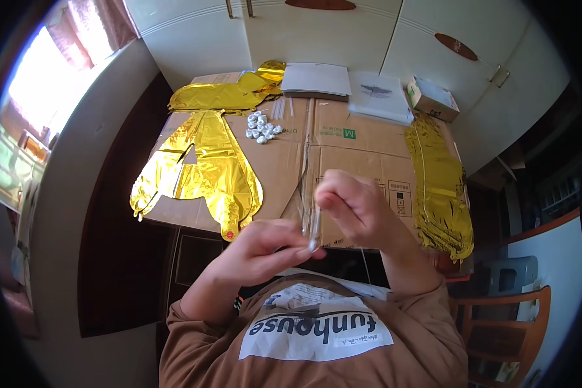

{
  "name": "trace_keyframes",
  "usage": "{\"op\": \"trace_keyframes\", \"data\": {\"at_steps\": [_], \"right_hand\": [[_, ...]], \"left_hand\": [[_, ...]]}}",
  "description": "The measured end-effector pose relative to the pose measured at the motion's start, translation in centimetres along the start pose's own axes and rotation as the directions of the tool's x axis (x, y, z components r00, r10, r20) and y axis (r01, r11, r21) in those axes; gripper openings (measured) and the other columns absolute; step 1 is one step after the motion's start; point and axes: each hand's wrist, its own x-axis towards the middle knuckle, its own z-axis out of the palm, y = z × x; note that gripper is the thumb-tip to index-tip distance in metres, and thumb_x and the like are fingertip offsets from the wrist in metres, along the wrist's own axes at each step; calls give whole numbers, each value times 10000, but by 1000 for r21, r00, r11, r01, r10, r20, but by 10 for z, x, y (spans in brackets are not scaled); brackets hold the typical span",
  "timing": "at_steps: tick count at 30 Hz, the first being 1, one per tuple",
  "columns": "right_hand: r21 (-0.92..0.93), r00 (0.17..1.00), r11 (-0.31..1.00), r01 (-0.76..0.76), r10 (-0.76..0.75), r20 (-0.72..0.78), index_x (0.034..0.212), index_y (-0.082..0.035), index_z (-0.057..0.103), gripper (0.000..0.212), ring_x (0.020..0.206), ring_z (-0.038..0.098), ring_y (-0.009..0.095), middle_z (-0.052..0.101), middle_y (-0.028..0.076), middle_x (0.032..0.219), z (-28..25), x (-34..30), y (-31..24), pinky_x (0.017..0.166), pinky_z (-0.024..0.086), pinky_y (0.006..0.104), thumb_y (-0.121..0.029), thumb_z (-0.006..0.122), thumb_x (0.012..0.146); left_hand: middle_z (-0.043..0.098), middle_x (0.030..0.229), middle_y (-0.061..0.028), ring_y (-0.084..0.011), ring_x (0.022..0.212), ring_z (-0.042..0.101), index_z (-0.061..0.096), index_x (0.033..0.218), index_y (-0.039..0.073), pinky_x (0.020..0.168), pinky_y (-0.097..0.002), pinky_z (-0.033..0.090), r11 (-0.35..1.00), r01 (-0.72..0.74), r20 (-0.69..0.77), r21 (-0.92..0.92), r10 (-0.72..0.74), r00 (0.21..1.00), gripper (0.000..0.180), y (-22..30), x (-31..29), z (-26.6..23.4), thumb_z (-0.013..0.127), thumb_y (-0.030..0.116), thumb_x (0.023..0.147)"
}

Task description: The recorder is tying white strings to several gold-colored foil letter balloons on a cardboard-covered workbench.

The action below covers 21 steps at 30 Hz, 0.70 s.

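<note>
Though blurry, a clear strip (315, 227) between both hands (265, 252) (355, 210)

Beyond the right hand (354, 210), flat cardboard (375, 163) leaves a lane; the gold letter-A foil balloon (221, 169) obstructs ahead-left of the left hand (263, 253), folded gold foil (440, 187) right of the right.

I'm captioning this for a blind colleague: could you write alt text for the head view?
A person's left hand and right hand hold a thin clear strip between them at the near edge of flat cardboard. A gold foil letter A lies to the left, near small white pieces; folded gold foil lies on the right.
</note>
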Motion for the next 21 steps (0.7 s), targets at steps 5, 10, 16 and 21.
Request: {"op": "trace_keyframes", "data": {"at_steps": [5, 10, 16, 21], "right_hand": [[86, 977, 996, 34, -51, 206, 831, -37, 553, 142, 654, 596, 329, 539, 135, 706, 26, -18, -9, 569, 465, 381, -148, 588, 913], [27, 986, 997, 66, -69, 150, 815, -30, 558, 187, 640, 597, 322, 547, 132, 699, 23, -12, 6, 585, 469, 382, -182, 583, 922], [43, 1000, 999, 5, -5, -10, 789, -27, 561, 147, 615, 578, 258, 524, 105, 680, 3, 3, -2, 554, 449, 352, -114, 594, 903], [92, 954, 990, 104, -126, 274, 827, -41, 582, 96, 670, 618, 296, 585, 130, 726, 27, -16, -12, 600, 482, 355, -121, 596, 876]], "left_hand": [[615, 812, -41, -89, 727, 564, 644, 885, -26, 648, -258, 450, 998, 54, -564, 36, -24, 826, 123, -16, 7, -15, 580, 72, 925], [653, 818, -25, -80, 725, 557, 659, 941, -20, 666, -252, 447, 888, -89, -273, -452, -43, 961, 131, 5, -3, -12, 557, 61, 931], [619, 797, -34, -86, 744, 546, 656, 948, -33, 693, -245, 454, 981, 155, 73, -114, -148, 986, 141, 7, -5, 1, 530, 26, 926], [579, 700, -30, -76, 614, 519, 649, 932, -55, 634, -205, 437, 992, 40, -660, -120, -110, 744, 166, -9, 6, -22, 556, 82, 933]]}}
